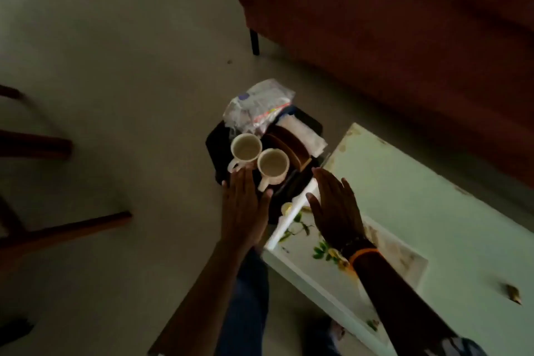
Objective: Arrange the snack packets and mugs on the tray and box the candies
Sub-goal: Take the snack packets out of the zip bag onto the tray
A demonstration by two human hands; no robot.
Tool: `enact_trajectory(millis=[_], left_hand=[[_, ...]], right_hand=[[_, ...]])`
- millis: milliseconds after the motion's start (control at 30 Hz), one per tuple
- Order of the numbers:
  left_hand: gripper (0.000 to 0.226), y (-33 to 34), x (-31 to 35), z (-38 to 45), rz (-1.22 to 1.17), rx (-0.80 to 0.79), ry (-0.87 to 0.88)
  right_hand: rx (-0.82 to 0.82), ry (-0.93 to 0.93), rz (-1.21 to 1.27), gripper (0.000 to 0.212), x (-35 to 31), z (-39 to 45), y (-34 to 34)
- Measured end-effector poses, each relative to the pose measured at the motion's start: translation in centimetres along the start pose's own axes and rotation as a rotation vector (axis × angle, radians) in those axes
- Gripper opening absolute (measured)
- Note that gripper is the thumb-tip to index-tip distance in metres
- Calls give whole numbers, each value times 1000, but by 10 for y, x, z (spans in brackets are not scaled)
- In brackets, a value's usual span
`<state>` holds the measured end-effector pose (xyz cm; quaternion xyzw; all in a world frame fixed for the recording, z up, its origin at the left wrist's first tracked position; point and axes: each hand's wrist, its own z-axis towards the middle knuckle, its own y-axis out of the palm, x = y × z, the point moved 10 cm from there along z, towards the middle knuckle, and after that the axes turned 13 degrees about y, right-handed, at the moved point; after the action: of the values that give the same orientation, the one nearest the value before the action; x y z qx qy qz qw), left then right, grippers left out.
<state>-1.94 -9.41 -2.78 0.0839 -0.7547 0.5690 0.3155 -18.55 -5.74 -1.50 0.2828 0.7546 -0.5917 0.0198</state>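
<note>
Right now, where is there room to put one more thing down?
The pale green table is bare to the right of the right hand, back to its far edge. The white floral tray shows open surface by that wrist. The dark tray is crowded: two mugs, a clear packet and a brown one fill it.

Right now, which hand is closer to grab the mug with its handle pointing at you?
The left hand. Its straight fingers reach beside the nearer mug, right by the handle. The right hand hovers over the white table's edge, farther away.
</note>
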Motion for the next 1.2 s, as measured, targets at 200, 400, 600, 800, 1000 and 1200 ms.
enact_trajectory(millis=[200, 400, 600, 800, 1000, 1200], left_hand=[[52, -19, -100, 126, -172, -12, -35], [67, 1, -171, 228, -456, -75, -335], [53, 39, -193, 259, -640, -260, -387], [49, 10, -179, 293, -434, -97, -258], [24, -73, -100, 284, -293, 376, 57], [31, -92, -7, 224, 27, 392, 390]], right_hand=[[-15, 81, 186, 39, -59, 118, 42], [-93, 277, 387, 33, -81, 226, 74], [-194, 439, 397, 45, -79, 263, 104], [-262, 519, 714, 46, -71, 265, 106], [-267, 492, 989, 21, -91, 258, 78], [-438, 572, 1514, 28, -88, 226, 45]])
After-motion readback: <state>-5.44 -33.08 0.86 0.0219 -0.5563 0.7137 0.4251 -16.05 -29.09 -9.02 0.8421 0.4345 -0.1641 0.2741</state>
